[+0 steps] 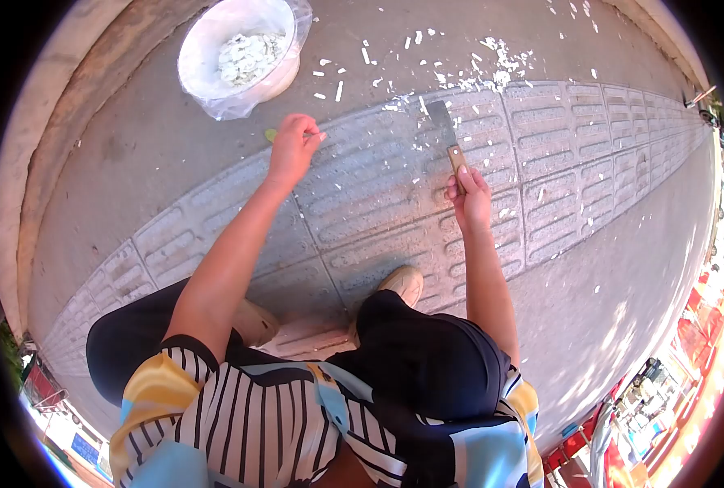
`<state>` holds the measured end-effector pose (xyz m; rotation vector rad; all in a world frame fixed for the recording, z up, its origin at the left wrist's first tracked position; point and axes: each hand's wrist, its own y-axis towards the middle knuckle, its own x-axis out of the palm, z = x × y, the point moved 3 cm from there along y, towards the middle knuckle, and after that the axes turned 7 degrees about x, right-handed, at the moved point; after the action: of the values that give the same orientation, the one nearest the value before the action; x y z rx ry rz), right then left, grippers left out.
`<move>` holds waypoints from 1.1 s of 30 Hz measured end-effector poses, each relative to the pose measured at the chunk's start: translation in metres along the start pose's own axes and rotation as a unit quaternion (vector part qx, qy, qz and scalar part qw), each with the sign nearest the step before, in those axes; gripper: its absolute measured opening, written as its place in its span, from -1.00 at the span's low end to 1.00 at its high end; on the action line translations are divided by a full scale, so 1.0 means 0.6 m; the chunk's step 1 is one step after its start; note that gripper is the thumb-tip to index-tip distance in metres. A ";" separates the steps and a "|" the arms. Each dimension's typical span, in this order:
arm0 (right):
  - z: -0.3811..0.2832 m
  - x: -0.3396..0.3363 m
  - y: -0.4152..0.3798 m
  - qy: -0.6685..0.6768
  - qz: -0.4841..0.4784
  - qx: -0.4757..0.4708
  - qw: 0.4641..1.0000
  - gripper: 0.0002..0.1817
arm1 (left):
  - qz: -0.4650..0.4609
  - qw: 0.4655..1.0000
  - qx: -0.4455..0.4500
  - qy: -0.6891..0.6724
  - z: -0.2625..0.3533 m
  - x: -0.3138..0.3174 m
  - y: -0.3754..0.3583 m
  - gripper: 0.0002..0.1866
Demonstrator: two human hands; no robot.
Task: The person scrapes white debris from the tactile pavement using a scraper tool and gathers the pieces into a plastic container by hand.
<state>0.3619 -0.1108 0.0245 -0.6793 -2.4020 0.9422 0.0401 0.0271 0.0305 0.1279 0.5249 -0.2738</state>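
Observation:
My right hand grips the wooden handle of a putty knife, its flat metal blade pointing away from me over the ridged paving. White chips lie scattered on the ground around and beyond the blade. My left hand is held above the pavement with its fingers curled together; whether a small piece sits between the fingertips I cannot make out. Beyond it stands a white bucket lined with clear plastic, with a heap of white pieces inside.
Ridged tactile paving runs across the grey pavement. A raised kerb curves along the far left. My shoe rests on the paving close to my knees. A small green leaf lies beside the left hand. Red objects line the right side.

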 end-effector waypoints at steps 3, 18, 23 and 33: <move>-0.002 -0.006 0.005 0.003 0.026 0.007 1.000 -0.85 | 0.012 1.000 0.000 -0.013 -0.001 -0.006 0.002 -0.83; 0.004 0.044 0.019 -0.198 0.113 -0.108 0.968 -0.85 | 0.012 0.999 -0.005 -0.031 -0.026 0.004 -0.005 -0.81; 0.035 0.101 0.010 -0.226 0.053 -0.151 0.961 -0.86 | -0.016 1.000 0.011 0.006 -0.036 0.006 -0.011 -0.81; -0.018 0.080 -0.030 -0.172 -0.002 -0.018 0.985 -0.79 | 0.009 1.000 -0.008 -0.006 -0.023 -0.007 -0.002 -0.82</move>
<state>0.3265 -0.0884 0.0560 -0.5604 -2.7238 1.0934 0.0298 0.0293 0.0204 0.1151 0.5136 -0.2530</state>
